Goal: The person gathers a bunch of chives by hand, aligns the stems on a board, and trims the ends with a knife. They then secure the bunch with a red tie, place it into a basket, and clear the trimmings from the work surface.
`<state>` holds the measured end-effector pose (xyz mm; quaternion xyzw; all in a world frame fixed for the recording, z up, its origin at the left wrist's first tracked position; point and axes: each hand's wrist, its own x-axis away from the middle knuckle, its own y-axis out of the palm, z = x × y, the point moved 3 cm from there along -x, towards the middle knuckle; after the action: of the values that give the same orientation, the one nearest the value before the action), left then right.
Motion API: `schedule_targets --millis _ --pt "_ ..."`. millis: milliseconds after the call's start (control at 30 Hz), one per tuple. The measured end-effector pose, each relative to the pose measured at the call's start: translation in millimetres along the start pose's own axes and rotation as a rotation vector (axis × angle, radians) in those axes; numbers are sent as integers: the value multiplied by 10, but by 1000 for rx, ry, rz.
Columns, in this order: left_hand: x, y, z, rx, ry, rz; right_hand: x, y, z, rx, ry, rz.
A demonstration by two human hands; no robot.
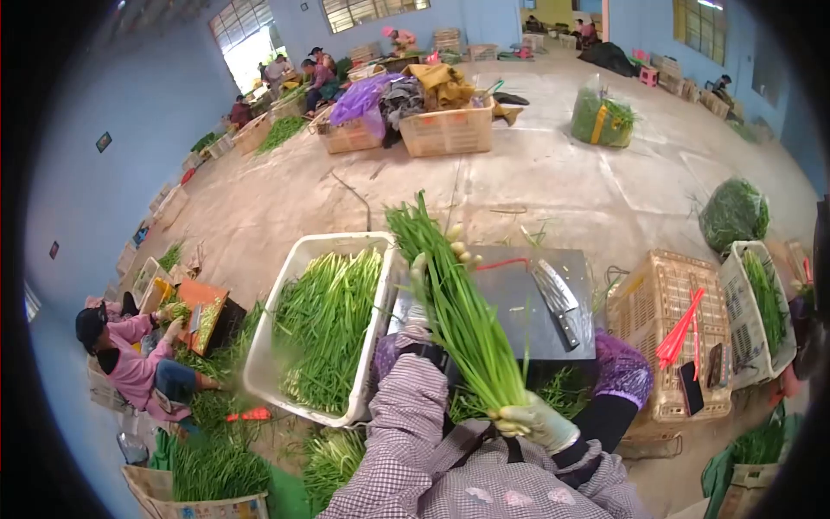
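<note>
A long bunch of green chives (467, 311) lies slanted across in front of me, its leafy tips pointing away. My left hand (418, 281), in a pale glove, is wrapped around the upper part, with yellowish fingertips showing on the far side. Near my body my right hand (540, 422), gloved too, is closed on the lower end of the same bunch. Under the chives stands a low work surface with a dark grey top (510, 324). On it rests a knife (556, 298) with a black handle, to the right of the bunch.
At left stands a white crate (257, 355) full of chives. An upturned tan crate (644, 303) at right bears red strips (679, 333) and a phone (692, 387). A person in pink (138, 346) sits at far left. Loaded crates (445, 130) stand farther back.
</note>
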<state>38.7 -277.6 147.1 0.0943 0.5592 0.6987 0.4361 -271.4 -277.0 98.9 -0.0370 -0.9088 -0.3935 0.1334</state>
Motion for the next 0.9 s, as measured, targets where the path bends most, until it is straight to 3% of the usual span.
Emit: schedule_targets --millis 33,67,133,167,200,233,300,333,400,467,500,567,600,667,700,733,800,833,900 --pt "-61 -192 -19 -142 -160 77 160 5 -221 55 -18 51" --pt "-111 -265 -28 -122 -167 58 366 83 -514 75 -81 150" --pt "-118 -518 -87 -492 -284 297 694 -182 -805 106 -248 277" --pt "-142 -1018 -102 -382 -579 347 755 -356 -895 179 -393 407" --pt "-31 -1043 -112 -529 -508 508 854 -901 -942 419 -305 518" --pt "111 -1023 -163 -676 -433 663 948 -984 -1034 380 -322 573" --pt "341 -932 -306 -787 -329 759 1115 -1061 -1283 371 -374 696" --pt "453 -915 -509 -777 -367 735 1125 -1056 -1353 397 -403 762" --pt "696 -803 -867 -823 -428 488 1066 -1081 -1414 447 -441 881" --pt "916 -409 -1325 -834 -719 79 868 -1065 -1404 532 -452 929" --pt "1072 -274 -1560 -738 -754 39 725 -1109 -1261 518 -430 929" --pt "1278 66 -1876 -664 -886 -5 424 -1414 -883 816 -458 1265" --pt "1332 216 -1971 -678 -996 -15 216 -2006 -464 1407 -603 1366" --pt "1561 -141 -2334 -586 -968 42 102 -1421 -113 1266 -394 1415" --pt "1645 -177 -2355 -546 -1008 98 -25 -1701 327 1319 -121 1414" --pt "1833 -595 -2540 -541 -1054 222 -41 -1667 464 1306 -95 1407" --pt "2040 -744 -2411 -421 -1057 389 -161 -1530 646 1529 244 1133" --pt "2094 -835 -2348 -427 -1072 396 -131 -1441 628 1512 253 1131" --pt "2195 -982 -2300 -3 -1171 502 -96 -1165 508 1605 233 806"
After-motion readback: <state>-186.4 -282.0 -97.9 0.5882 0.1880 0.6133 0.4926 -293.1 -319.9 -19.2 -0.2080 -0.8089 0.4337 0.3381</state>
